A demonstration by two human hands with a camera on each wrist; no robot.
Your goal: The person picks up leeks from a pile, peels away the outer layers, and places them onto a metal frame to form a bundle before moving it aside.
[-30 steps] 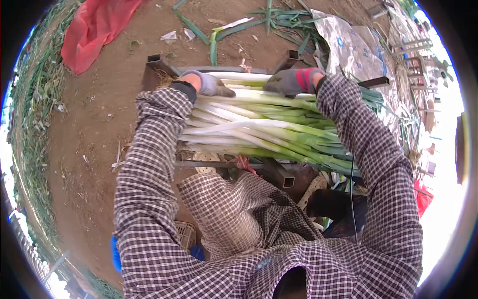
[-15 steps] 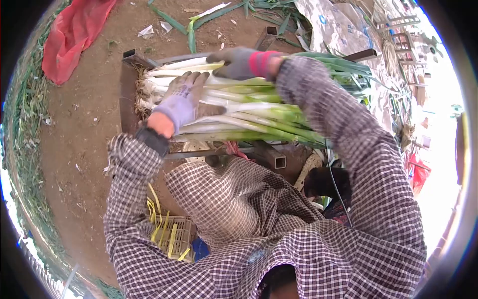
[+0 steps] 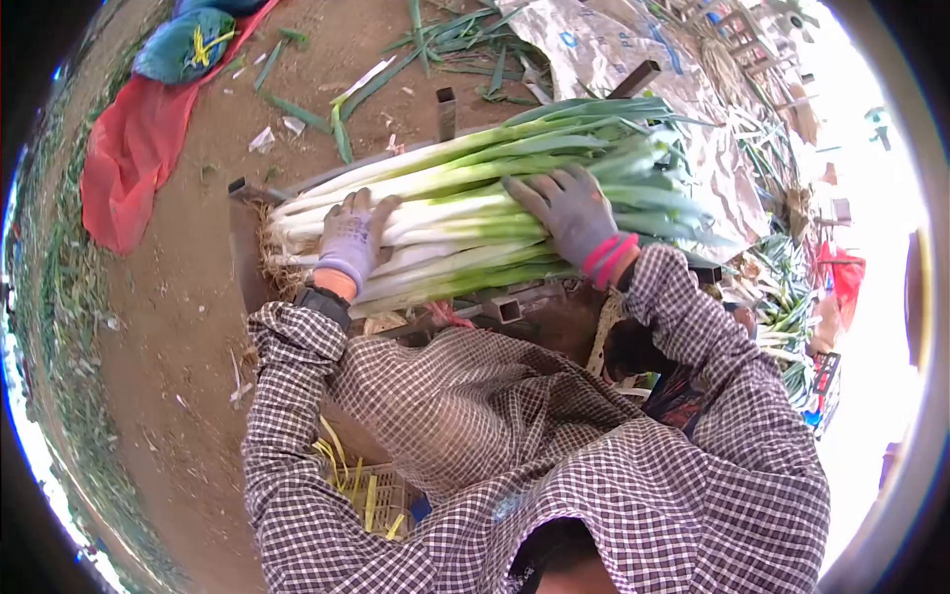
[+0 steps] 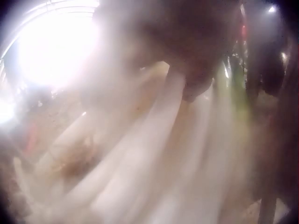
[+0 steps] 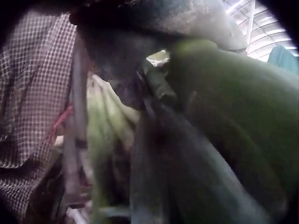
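Now | leek bundle (image 3: pixel 465 188) beneath | left hand (image 3: pixel 356 238) flat, white end | right hand (image 3: pixel 574 213) flat, greens

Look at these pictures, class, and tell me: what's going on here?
A person in a checked shirt bends over a bundle of leeks lying across a metal frame on bare earth. The gloved left hand presses the white ends and the gloved right hand the green part, both laid flat on top.

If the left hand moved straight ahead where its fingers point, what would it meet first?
The left hand rests on the leeks; sliding on, it would cross more stalks, then probably meet the far metal rail.
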